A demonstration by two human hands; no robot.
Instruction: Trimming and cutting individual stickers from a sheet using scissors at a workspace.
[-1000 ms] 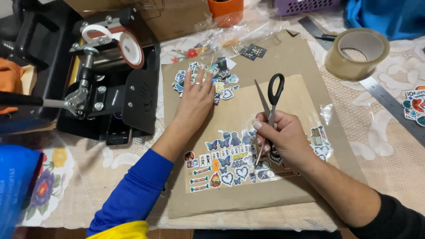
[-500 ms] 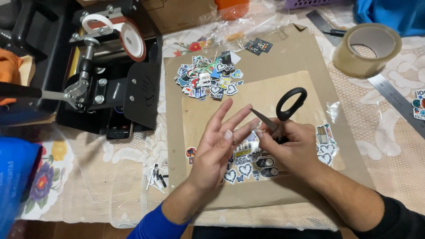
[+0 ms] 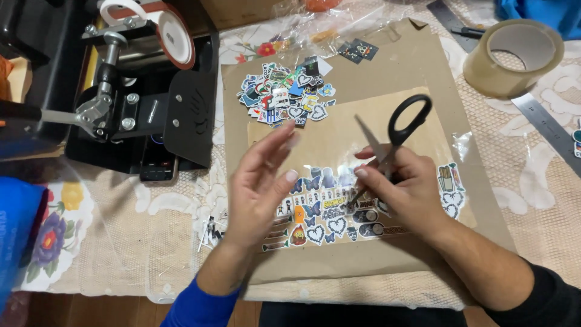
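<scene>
While right hand (image 3: 405, 194) grips, scissors (image 3: 393, 136) upright, blades away-left

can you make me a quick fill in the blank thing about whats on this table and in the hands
1. The right hand holds a pair of ____ with black handles.
2. The left hand is open and holds ____.
3. The roll of clear tape lies on the ____ side of the brown paper.
4. The pile of cut-out stickers lies beside a ____ press machine.

Missing words: scissors; nothing; right; black

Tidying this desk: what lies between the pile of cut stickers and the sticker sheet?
In the head view, only bare brown paper separates the pile of cut stickers from the sticker sheet.
</scene>
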